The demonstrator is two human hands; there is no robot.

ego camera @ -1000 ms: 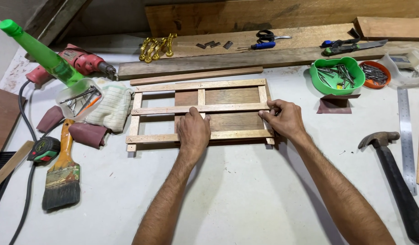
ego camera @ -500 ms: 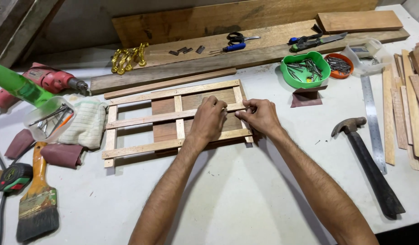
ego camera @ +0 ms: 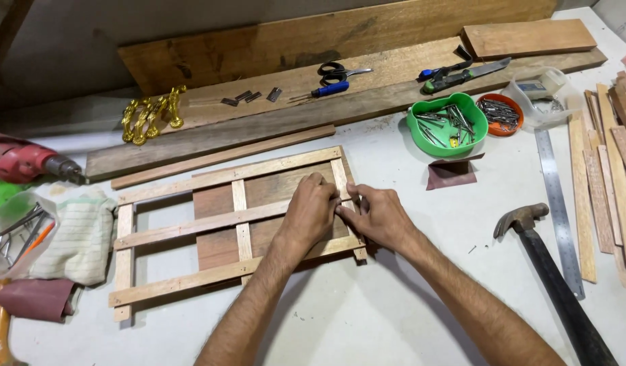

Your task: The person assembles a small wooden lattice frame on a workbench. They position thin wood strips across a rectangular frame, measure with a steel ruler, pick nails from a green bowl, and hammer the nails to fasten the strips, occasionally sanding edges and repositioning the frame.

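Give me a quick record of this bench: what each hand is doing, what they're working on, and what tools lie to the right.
left hand: on the frame's right part, fingertips meeting the other hand
right hand: on the frame's right upright, at the middle slat
frame: pale slats over a dark board, flat on the table
hammer: right of the hands, untouched
ruler: beyond the hammer
green bowl: holds nails

Two bare forearms enter from the lower edge, each ending in a bare hand: the left hand (ego camera: pixel 311 215) and the right hand (ego camera: pixel 378 217). No sleeves, gloves, rings, bracelets or watch are visible on either limb up to the frame's edge. Both forearms carry fine dark hair along their upper surfaces. The fingernails that show are short and unpainted. The knuckles and tendons stand out on the backs of both hands.
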